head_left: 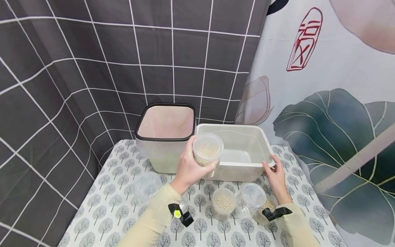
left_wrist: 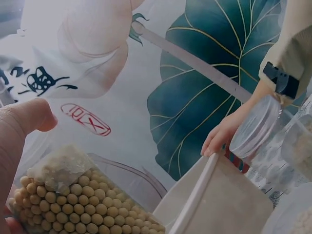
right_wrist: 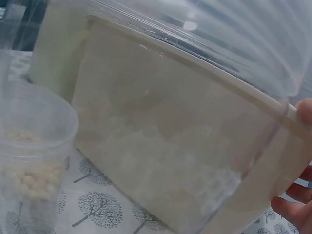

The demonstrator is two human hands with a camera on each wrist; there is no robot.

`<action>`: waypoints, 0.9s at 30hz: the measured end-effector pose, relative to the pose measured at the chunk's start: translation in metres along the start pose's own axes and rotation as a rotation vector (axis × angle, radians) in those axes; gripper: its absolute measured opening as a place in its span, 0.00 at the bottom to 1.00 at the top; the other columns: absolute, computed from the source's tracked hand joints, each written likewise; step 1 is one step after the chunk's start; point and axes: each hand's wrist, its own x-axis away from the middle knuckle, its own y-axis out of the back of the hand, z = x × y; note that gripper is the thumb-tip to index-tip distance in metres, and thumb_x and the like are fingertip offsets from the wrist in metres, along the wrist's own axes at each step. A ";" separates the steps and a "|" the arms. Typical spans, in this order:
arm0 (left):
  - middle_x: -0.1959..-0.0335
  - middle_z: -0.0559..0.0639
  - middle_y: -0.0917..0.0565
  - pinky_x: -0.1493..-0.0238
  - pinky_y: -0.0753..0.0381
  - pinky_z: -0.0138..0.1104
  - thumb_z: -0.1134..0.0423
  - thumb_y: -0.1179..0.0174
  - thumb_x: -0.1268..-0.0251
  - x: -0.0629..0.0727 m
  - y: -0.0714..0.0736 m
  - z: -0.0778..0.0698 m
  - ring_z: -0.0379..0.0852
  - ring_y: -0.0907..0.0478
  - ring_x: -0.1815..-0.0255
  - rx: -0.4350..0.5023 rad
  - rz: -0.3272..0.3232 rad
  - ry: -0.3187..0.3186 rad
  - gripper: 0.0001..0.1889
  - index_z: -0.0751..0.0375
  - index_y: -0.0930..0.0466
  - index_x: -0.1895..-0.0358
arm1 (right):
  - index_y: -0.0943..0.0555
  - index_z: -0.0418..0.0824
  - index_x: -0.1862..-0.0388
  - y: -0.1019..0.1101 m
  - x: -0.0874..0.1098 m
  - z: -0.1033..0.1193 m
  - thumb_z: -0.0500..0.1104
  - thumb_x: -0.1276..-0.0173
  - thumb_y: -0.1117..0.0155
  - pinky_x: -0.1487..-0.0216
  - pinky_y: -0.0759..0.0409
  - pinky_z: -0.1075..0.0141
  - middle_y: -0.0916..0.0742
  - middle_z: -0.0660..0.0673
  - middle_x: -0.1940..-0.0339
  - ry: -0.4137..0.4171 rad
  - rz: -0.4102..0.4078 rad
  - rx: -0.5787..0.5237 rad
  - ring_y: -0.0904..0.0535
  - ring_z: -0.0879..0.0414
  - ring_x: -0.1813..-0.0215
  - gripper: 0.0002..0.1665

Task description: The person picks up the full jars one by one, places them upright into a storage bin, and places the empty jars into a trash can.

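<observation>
My left hand (head_left: 192, 166) grips a clear lidded plastic jar (head_left: 208, 149) of round beige beans, raised in front of the bins. In the left wrist view, soybeans (left_wrist: 83, 204) fill much of that jar, with the thumb beside it. At the front right corner of a white rectangular bin (head_left: 234, 173), my right hand (head_left: 275, 175) holds the rim between thumb and fingers. The right wrist view shows those fingers (right_wrist: 292, 207) at the bin's right edge. From above, the bin's visible floor shows nothing on it.
Left of the white bin stands a taller bin (head_left: 165, 140) with a black rim. Nearer me are an open-looking jar of beans (head_left: 223, 203), a clear jar (head_left: 253, 196), and another bean jar (head_left: 267, 207) partly behind my right wrist. A clear round container (head_left: 146, 186) sits left.
</observation>
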 end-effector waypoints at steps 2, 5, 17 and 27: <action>0.49 0.52 0.25 0.54 0.22 0.38 0.50 0.26 0.65 -0.006 -0.004 0.001 0.45 0.24 0.52 -0.004 -0.004 -0.012 0.49 0.57 0.40 0.35 | 0.47 0.51 0.27 0.000 0.000 0.001 0.55 0.31 0.47 0.49 0.23 0.68 0.30 0.37 0.39 -0.025 0.002 0.013 0.29 0.60 0.50 0.37; 0.48 0.53 0.26 0.52 0.23 0.39 0.50 0.25 0.66 -0.014 -0.010 0.002 0.46 0.26 0.50 -0.011 -0.022 -0.027 0.49 0.59 0.41 0.35 | 0.47 0.50 0.26 0.000 0.001 0.004 0.53 0.30 0.47 0.54 0.24 0.77 0.31 0.38 0.37 -0.059 0.004 0.004 0.28 0.63 0.51 0.37; 0.49 0.54 0.25 0.53 0.23 0.40 0.49 0.24 0.67 -0.036 -0.038 0.015 0.47 0.26 0.51 -0.046 -0.076 0.012 0.49 0.61 0.38 0.37 | 0.44 0.62 0.29 0.006 -0.034 -0.078 0.58 0.33 0.44 0.55 0.19 0.62 0.30 0.37 0.39 0.033 -0.005 -0.025 0.25 0.51 0.47 0.36; 0.48 0.58 0.26 0.49 0.25 0.42 0.49 0.25 0.66 -0.049 -0.057 0.031 0.50 0.26 0.50 -0.088 -0.106 0.049 0.49 0.65 0.39 0.37 | 0.47 0.63 0.28 0.007 -0.045 -0.088 0.58 0.34 0.44 0.54 0.20 0.53 0.29 0.38 0.41 0.017 0.037 -0.003 0.25 0.48 0.48 0.38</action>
